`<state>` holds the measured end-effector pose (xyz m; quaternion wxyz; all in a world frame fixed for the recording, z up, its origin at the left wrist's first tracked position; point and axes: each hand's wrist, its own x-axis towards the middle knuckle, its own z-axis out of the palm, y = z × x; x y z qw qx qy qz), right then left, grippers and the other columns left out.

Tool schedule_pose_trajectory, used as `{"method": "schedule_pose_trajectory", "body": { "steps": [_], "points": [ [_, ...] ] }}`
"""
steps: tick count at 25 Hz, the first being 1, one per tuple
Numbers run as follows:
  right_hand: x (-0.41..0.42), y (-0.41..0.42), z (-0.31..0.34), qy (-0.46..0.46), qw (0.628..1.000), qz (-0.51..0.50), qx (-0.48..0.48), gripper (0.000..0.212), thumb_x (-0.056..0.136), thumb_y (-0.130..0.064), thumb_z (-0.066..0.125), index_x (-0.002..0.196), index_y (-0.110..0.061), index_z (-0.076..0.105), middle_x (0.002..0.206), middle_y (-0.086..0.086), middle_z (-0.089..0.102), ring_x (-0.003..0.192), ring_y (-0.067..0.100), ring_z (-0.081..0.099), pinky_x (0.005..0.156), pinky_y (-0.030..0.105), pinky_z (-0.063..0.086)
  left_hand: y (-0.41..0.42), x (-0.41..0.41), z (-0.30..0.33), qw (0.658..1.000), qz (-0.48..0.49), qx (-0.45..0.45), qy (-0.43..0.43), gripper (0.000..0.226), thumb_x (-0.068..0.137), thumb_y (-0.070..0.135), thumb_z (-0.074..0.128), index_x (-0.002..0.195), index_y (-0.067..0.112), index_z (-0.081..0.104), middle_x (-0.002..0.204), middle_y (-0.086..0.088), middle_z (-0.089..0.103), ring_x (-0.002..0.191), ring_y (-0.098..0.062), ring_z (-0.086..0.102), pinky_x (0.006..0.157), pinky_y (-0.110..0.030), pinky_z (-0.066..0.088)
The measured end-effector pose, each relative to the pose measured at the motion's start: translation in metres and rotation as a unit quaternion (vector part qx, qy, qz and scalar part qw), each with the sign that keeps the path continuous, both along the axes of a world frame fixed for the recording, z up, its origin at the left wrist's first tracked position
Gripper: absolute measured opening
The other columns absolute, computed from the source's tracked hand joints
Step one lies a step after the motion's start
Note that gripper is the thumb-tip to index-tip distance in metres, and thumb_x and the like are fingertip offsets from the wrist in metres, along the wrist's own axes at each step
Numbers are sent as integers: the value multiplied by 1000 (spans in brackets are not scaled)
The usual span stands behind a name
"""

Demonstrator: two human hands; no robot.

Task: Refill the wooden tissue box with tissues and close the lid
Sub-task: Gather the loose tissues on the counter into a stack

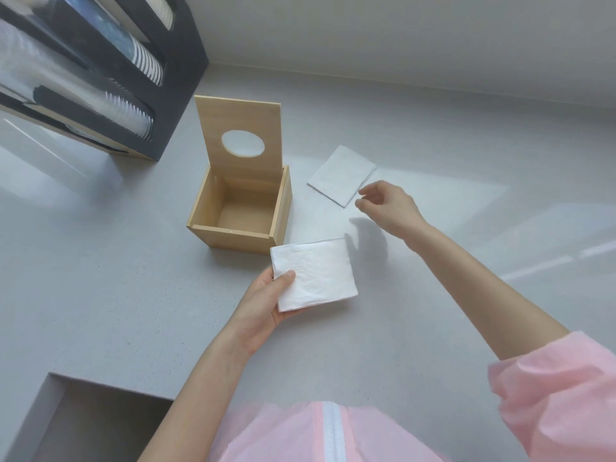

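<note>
The wooden tissue box (pixel 233 233) stands on the grey counter with nothing inside it. Its lid (pixel 238 123), with an oval hole, is raised upright at the back. My left hand (pixel 263 301) holds a stack of folded white tissues (pixel 315 273) just in front of the box's right corner, thumb on top. A second stack of tissues (pixel 341 175) lies flat on the counter to the right of the box. My right hand (pixel 388 203) hovers beside that stack's near right corner, fingers loosely curled and holding nothing.
A black dispenser (pixel 173 91) holding sleeves of cups stands at the back left, close to the box. A rectangular opening (pixel 90 425) is cut into the counter at the front left. The wall runs along the back of the counter.
</note>
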<state>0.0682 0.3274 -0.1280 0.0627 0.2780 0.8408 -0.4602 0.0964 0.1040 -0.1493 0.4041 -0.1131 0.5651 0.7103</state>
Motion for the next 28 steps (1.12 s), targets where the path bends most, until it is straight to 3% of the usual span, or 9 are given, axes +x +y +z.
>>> {"method": "schedule_pose_trajectory", "body": {
  "steps": [5,9,11,17,22,25,28],
  "points": [
    [-48,18,-28,-22,996,-1,91,50,88,-23,55,135,-11,40,141,10,37,130,24,36,101,36,36,15,-13,-10,1000,-5,2,-21,24,94,10,42,107,20,60,96,6,73,80,-6,71,66,-23,59],
    [-73,23,-36,-56,984,28,165,68,87,-29,57,143,-11,24,145,11,29,134,29,25,105,37,28,25,-21,-15,999,-12,-5,-37,23,94,9,43,104,20,61,89,9,75,79,-6,71,68,-23,59],
    [-85,25,-37,-76,979,44,187,66,85,-29,58,140,-11,28,142,11,31,131,29,27,103,37,29,28,-25,-18,999,-11,-9,-44,23,94,9,44,104,19,61,88,9,76,79,-6,71,69,-24,59],
    [-90,26,-39,-96,987,47,122,36,86,-16,51,121,-9,45,126,10,52,121,29,39,92,36,35,34,-28,-21,998,-16,-18,-52,22,94,8,44,102,19,61,90,6,74,78,-7,72,66,-23,59],
    [-77,19,-36,-99,987,33,119,14,86,-10,47,99,-11,45,125,15,47,117,32,40,79,34,35,33,-24,-17,999,-18,-15,-45,23,94,9,43,105,19,61,96,4,73,80,-7,71,66,-23,59],
    [-65,16,-28,-74,997,-28,26,25,88,-8,44,113,-4,40,113,13,49,96,29,46,72,30,33,31,-21,-13,999,-21,-6,-32,23,94,9,42,102,20,61,91,6,74,79,-7,71,68,-23,59],
    [-49,12,-14,-48,995,-61,-59,45,88,-10,47,130,-6,35,106,4,44,91,22,45,73,30,37,29,-16,-10,999,-25,4,-21,24,95,8,41,101,21,61,87,9,76,78,-6,71,68,-24,59]
  ]
}}
